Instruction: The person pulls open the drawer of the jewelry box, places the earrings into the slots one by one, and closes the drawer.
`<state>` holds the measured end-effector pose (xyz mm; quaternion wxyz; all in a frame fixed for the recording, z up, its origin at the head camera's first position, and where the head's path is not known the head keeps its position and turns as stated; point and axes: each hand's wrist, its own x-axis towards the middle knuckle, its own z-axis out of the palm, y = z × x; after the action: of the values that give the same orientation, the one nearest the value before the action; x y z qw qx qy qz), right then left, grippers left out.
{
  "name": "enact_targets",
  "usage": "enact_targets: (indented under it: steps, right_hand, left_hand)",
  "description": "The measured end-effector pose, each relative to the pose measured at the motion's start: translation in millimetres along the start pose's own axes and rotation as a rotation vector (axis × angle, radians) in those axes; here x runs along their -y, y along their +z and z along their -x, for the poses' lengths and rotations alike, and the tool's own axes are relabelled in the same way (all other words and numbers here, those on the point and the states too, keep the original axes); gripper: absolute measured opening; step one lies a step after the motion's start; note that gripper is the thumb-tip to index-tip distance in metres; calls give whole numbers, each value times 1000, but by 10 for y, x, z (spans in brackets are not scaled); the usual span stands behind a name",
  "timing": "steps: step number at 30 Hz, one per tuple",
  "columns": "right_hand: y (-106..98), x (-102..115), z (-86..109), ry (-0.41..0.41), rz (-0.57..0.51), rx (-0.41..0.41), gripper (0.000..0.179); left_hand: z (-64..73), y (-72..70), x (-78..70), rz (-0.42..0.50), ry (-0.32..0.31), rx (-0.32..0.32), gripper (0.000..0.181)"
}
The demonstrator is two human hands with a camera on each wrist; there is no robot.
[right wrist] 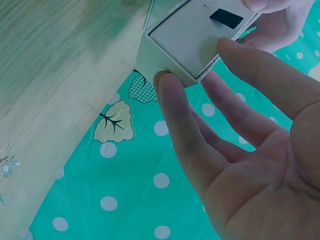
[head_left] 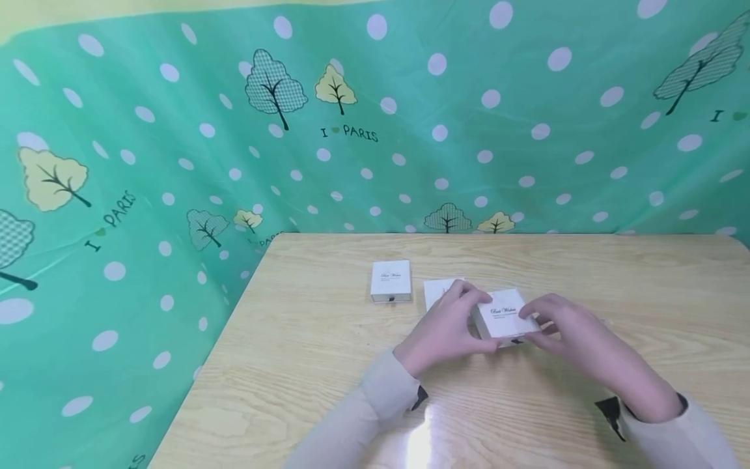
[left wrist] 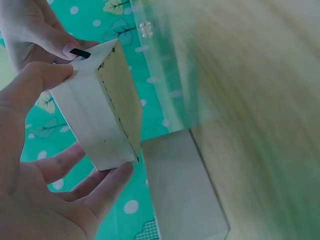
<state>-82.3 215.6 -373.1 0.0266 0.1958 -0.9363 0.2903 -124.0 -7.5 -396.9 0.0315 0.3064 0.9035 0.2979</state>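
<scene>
Green cloth (head_left: 328,195): hanging at the left and along the back, showing pale dots, trees and "I PARIS" lettering, and bordering the wooden desk (head_left: 281,365).
Pale left sleeve (head_left: 363,417): crossing the bottom edge, a dark scrap showing beside its cuff.
Leftmost box (head_left: 390,279): sitting on the desk toward the back, apart from both hands, showing a white lettered top and a dark tab in front.
Middle box (head_left: 433,291): lying on the desk just right of the leftmost box, its white top partly hiding behind the left hand (head_left: 445,326).
Left hand: grasping the "Best Wishes" box (head_left: 504,312) by its left side, thumb pressing near the front corner, fingers bending round the back.
"Best Wishes" box: hanging between the two hands, right of the middle box, its underside showing in the left wrist view.
Right hand (head_left: 565,326): pinching that same box at its right end, thumb pressing the front beside the black tab.
Glittering piece (right wrist: 9,165): resting on the desk, looking too small to identify.
Pale right sleeve (head_left: 680,436): filling the lower right corner.
</scene>
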Motion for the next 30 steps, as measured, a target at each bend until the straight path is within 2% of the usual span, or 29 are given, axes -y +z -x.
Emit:
enact_targets:
  steps: [5, 13, 22, 30]
  right_hand:
    - [22, 19, 22, 3, 5, 21, 28]
    - [52, 44, 58, 24, -1, 58, 31]
    - [42, 23, 49, 49, -14, 112, 33]
    - [110, -5, 18, 41, -37, 134, 31]
  left_hand:
    - [63, 4, 7, 13, -24, 9, 66]
    - [148, 19, 0, -25, 12, -4, 68]
    - [210, 7, -28, -34, 14, 7, 67]
    - [219, 24, 13, -62, 22, 14, 69]
